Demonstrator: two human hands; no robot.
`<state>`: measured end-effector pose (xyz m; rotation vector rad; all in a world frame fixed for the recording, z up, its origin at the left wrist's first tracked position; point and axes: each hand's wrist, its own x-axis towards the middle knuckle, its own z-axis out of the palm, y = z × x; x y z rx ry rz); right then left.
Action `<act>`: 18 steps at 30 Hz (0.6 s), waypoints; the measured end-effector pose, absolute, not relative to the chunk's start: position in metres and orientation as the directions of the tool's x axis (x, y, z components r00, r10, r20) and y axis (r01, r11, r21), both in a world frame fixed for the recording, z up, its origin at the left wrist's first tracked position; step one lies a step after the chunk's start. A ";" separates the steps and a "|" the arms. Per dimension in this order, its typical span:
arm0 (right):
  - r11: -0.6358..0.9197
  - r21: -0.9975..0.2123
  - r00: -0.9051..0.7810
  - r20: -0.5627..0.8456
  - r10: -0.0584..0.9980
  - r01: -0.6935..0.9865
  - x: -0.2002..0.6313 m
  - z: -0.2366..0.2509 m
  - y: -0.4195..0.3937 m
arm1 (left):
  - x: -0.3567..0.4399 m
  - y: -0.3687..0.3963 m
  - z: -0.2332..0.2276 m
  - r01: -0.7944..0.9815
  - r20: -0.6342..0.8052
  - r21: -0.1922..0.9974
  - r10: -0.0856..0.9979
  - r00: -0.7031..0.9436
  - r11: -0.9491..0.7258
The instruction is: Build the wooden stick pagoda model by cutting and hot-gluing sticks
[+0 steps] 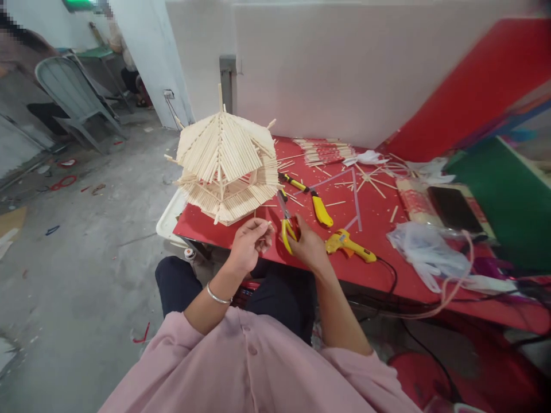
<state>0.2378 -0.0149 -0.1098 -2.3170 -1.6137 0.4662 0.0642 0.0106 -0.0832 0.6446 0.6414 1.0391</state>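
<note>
Landmark for all positions: the stick pavilion model (226, 166), standing upright at the near-left corner of the red surface (379, 269).

Left hand (249, 244): held just in front of the model's base, fingers pressed together in a pinch on a thin stick piece (267, 225). The piece is short and pale; its long axis appears to run roughly sideways toward the other hand, though it is too small to confirm.

Right hand (306, 244): positioned to the right of the left hand, further from the model, closed around the yellow handles of the cutters (284, 221). The cutter nose points up and away toward the model's right edge; whether the blades are parted cannot be told.

Key relation: the stick's free end lies just left of the cutter head, near but apparently apart. The left hand is the nearer of the two to the model.

Further right of the model on the surface: a second yellow-handled tool (316, 203), a yellow glue gun (348, 245) with black cord, loose sticks, a bundle of sticks (325, 150) behind
</note>
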 end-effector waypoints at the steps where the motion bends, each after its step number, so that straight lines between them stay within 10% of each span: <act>1: -0.316 -0.491 0.332 -0.057 0.942 0.812 0.239 -0.113 -0.024 | 0.068 0.012 -0.086 -0.554 -0.169 0.750 0.914 0.369 0.362; 5: -0.125 -0.783 0.340 0.116 0.933 0.609 0.239 -0.119 -0.056 | 0.084 0.022 -0.094 -0.526 -0.165 0.773 0.913 0.374 0.355; 18: -0.061 -0.775 0.191 0.078 0.979 0.629 0.235 -0.102 -0.070 | 0.109 0.044 -0.093 -0.414 -0.062 0.854 0.852 0.519 0.315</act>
